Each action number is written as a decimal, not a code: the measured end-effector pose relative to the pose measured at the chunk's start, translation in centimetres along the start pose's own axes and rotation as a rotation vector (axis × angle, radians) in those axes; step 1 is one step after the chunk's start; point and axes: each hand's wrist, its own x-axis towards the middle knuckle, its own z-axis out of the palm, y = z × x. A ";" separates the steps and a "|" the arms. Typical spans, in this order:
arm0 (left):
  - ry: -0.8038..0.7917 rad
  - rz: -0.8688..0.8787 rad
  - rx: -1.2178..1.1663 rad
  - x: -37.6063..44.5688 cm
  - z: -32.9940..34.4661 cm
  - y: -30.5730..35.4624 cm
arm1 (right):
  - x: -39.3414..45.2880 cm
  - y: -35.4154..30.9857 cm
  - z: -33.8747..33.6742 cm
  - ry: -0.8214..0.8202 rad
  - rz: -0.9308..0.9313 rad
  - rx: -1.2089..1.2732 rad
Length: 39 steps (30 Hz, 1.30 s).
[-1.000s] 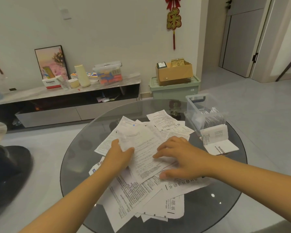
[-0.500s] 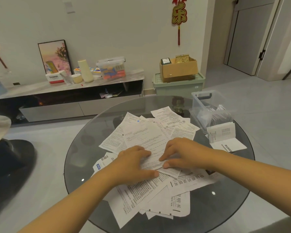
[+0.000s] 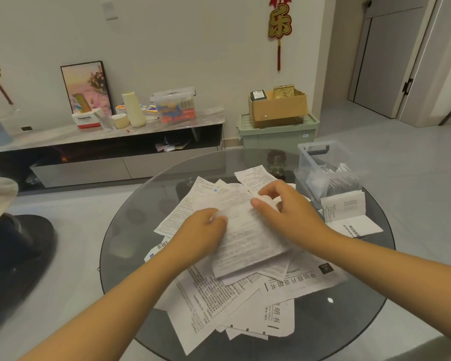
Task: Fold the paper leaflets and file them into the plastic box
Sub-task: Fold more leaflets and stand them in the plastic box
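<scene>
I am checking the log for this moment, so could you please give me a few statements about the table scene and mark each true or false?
1. Both hands, left hand and right hand, hold the same leaflet. True.
2. The clear plastic box is empty. False: folded papers stand inside it.
3. The table is round glass. True.
4. The held leaflet is already inside the box. False: it is over the loose pile.
</scene>
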 end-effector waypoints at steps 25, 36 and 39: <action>-0.382 0.374 0.594 -0.4 1.4 -1.2 | -0.6 2.0 -0.5 -0.452 -0.206 -0.574; -0.236 0.237 0.338 -0.2 1.0 -0.2 | 0.0 2.2 -1.7 -0.641 -0.022 -0.348; -0.145 0.190 0.261 0.5 1.1 -0.9 | 0.2 2.5 -1.4 -0.502 0.053 -0.281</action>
